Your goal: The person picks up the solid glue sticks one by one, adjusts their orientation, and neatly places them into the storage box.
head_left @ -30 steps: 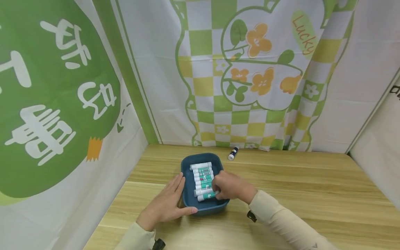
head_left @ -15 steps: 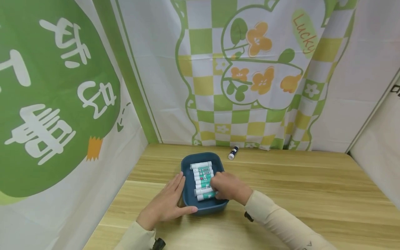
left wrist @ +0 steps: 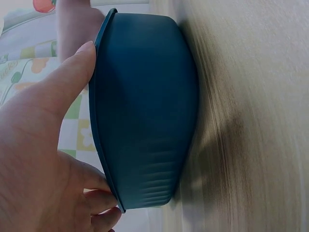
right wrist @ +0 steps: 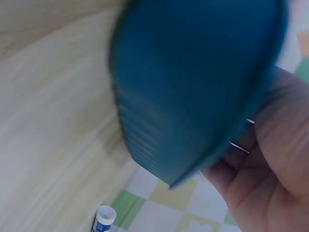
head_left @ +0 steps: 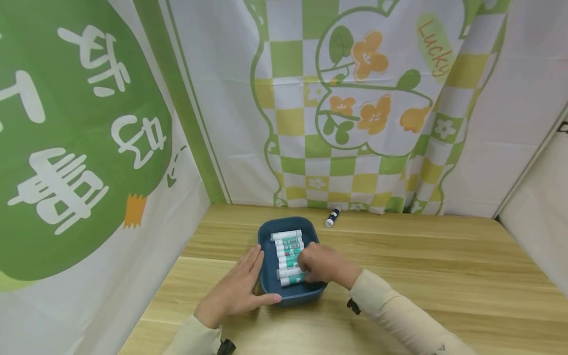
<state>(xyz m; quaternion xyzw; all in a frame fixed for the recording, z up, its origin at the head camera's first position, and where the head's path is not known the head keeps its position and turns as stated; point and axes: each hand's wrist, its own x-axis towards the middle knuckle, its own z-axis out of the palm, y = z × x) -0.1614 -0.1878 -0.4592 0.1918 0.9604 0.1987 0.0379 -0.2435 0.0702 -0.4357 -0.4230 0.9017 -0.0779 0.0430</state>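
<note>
In the head view, a dark blue plastic bin (head_left: pixel 268 286) stands on the wooden table. Several white-and-green glue sticks (head_left: pixel 290 250) lie side by side in it, in a column. My left hand (head_left: pixel 235 288) rests spread against the bin's front left corner, fingers along the left rim and thumb on the front rim. My right hand (head_left: pixel 326 265) reaches over the right rim with curled fingers and pinches the right end of the nearest glue stick (head_left: pixel 292 280). Its fingertips are hidden. The right wrist view shows my right hand (right wrist: pixel 263 164) partly behind the bin wall (right wrist: pixel 188 72).
A dark blue glue stick with white ends (head_left: pixel 333 217) lies on the table (head_left: pixel 421 266) behind the bin, near the back curtain (head_left: pixel 337 167). Printed cloth walls enclose the table at the left, back and right.
My right hand has shifted slightly left, further over the glue sticks. The left hand and the bin stay in place.
</note>
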